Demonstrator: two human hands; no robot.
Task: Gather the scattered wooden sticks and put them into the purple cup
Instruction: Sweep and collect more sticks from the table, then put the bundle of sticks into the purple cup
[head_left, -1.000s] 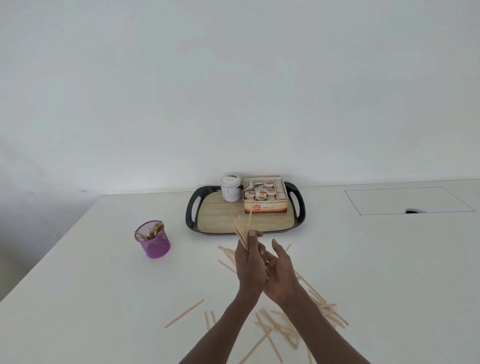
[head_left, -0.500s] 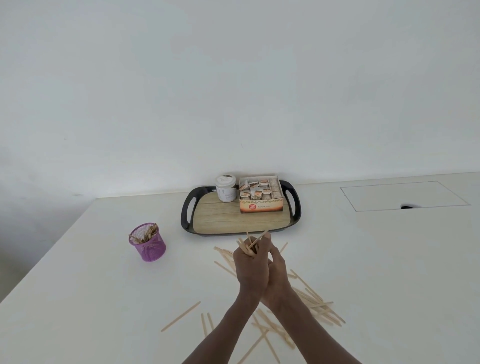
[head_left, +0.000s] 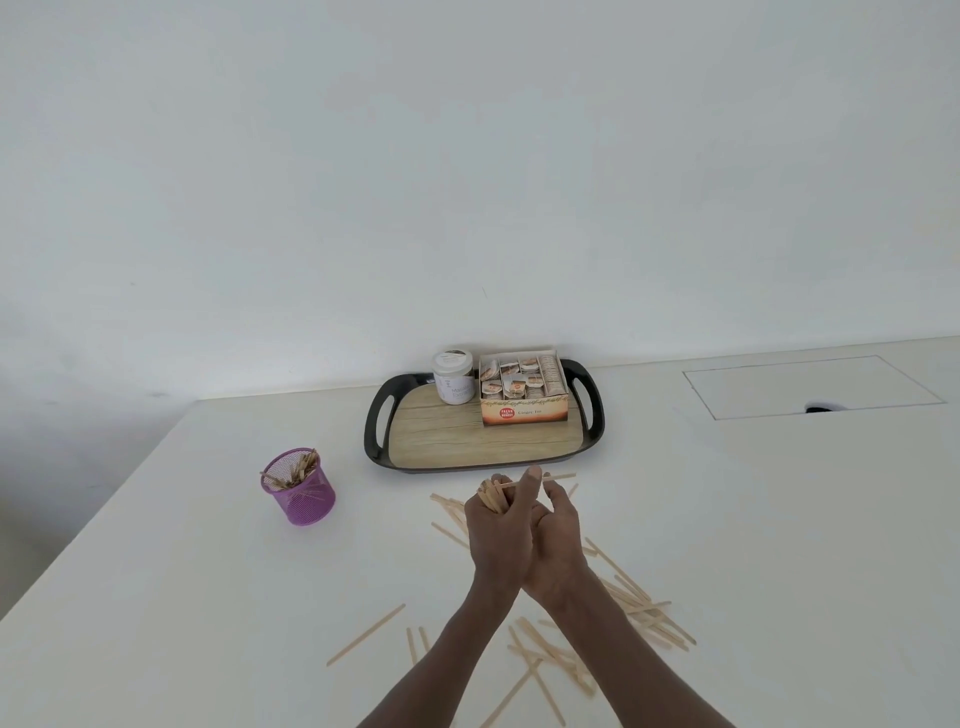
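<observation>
Above the counter (head_left: 156, 597), the left hand (head_left: 498, 525) grips a bundle of sticks (head_left: 493, 496). Beside it, touching, the right hand (head_left: 558, 540) pinches one stick (head_left: 558, 476).

Black-handled tray (head_left: 378, 431) with white jar (head_left: 455, 376) beside tea-bag box (head_left: 523, 388), on white table (head_left: 779, 519).

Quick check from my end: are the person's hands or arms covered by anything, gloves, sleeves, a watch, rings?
Nothing worn that shows. The left hand and right hand are bare, with no gloves, rings or watch visible, and both forearms are uncovered down to the frame's bottom edge. No markings, straps or cables on them.
</observation>
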